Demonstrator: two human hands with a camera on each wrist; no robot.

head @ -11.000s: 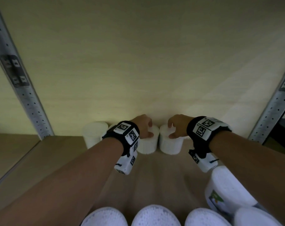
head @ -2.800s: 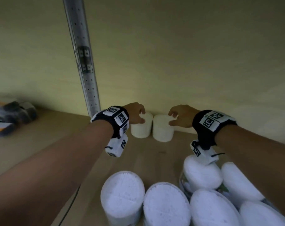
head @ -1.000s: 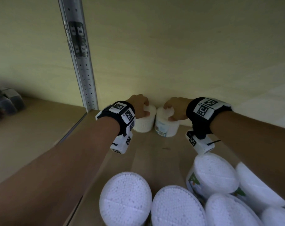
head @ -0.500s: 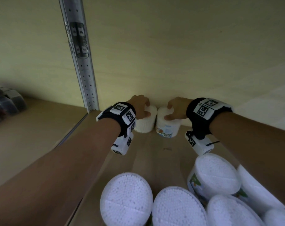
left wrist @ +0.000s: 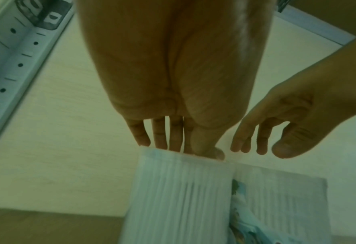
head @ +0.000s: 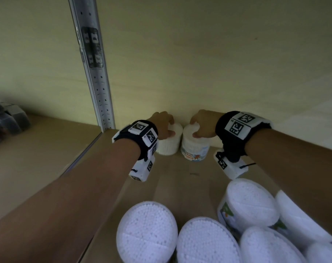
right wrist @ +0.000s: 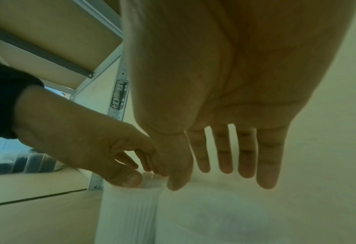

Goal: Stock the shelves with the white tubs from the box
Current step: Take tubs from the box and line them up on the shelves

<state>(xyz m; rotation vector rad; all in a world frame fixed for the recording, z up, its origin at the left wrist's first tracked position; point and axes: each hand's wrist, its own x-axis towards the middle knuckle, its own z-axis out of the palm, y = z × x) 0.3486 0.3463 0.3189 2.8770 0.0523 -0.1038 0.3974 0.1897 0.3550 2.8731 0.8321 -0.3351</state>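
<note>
Nearest, a cluster of tubs (head: pixel 146 232) packed lid-up at the lower edge, cut off by the frame; no box wall visible, so impossible to tell whether in the box or already on the shelf (head: pixel 180 179). Easily knocked by a forearm on the way back, judging by how close the right arm passes above.

Further in, left hand (head: pixel 162 125) on the left tub (head: pixel 169 144), thumb and fingertips curled over the lid rim, gripping from above. Right hand (head: pixel 204 123) on the right tub (head: pixel 194 150) likewise in the head view, though from the wrist cameras fingers look nearly straight, maybe only touching. Both tubs upright, side by side, apparently touching, near the back wall (head: pixel 218 63).

Risks: a jerked release tipping one tub into its neighbour; a slip if lifted by the lid alone.

Hard to make out: gap behind the tubs, hidden by the hands; dark items (head: pixel 5 118) far left, blurred.
</note>
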